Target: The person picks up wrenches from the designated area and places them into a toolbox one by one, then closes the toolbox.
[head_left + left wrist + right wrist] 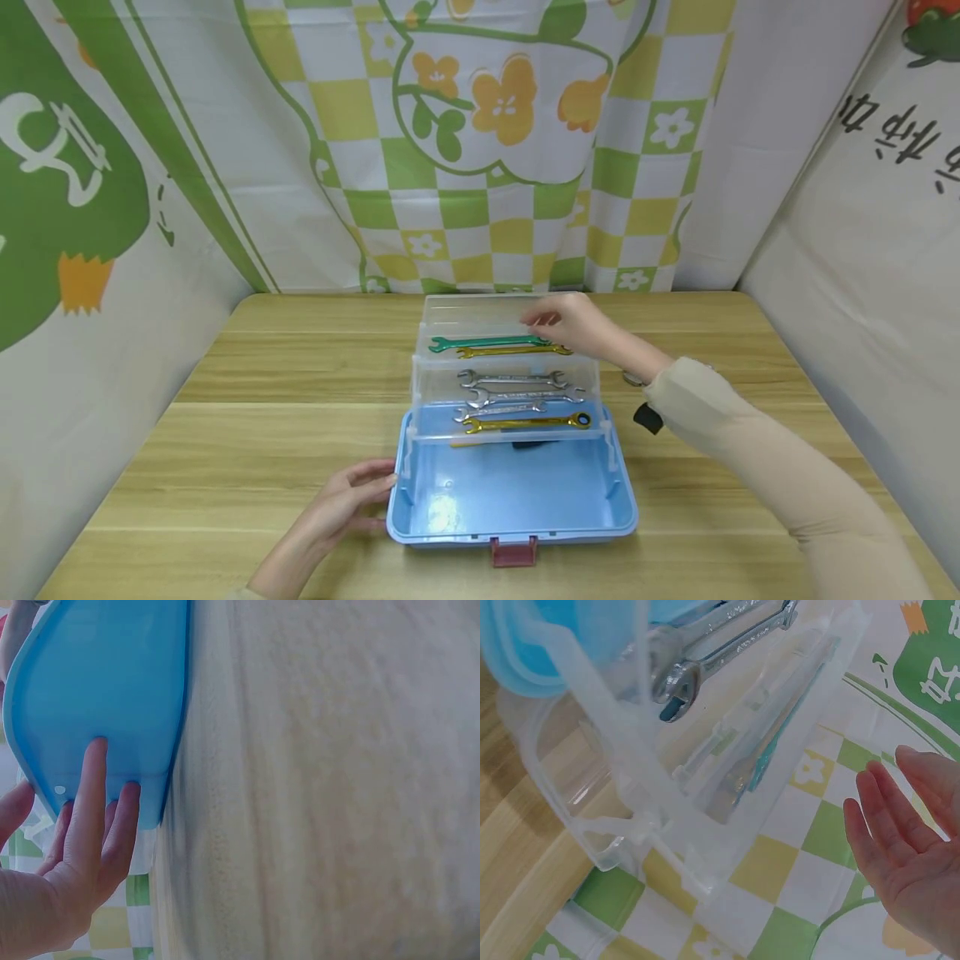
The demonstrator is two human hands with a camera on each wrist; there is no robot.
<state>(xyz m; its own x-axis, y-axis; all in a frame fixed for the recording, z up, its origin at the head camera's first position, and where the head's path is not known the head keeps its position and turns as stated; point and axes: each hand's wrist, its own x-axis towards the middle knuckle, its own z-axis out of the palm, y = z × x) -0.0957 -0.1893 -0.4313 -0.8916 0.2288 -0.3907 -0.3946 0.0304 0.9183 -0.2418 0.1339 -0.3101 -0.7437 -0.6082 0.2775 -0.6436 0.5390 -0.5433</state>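
Note:
A blue toolbox (pixel 517 500) stands on the table, its clear two-level trays (pixel 427 383) raised at the back. My left hand (pixel 348 500) rests its extended fingers on the box's left side, as the left wrist view also shows. Over the right end of the upper tray hovers my right hand (pixel 573 321), fingers loosely bent, nothing between them. Below it lie a green wrench (pixel 487 342) and a gold wrench (pixel 517 352). Several silver wrenches (pixel 513 379) and a gold ratcheting wrench (pixel 525 423) are in the lower tray.
A dark red latch (pixel 513 552) juts from the box's front. Partly hidden under the lower tray is a thin tool with a black part (pixel 534 445). A small black object (pixel 648 418) shows beside the right sleeve. Patterned cloth (pixel 487 225) hangs behind the wooden table (pixel 285 433).

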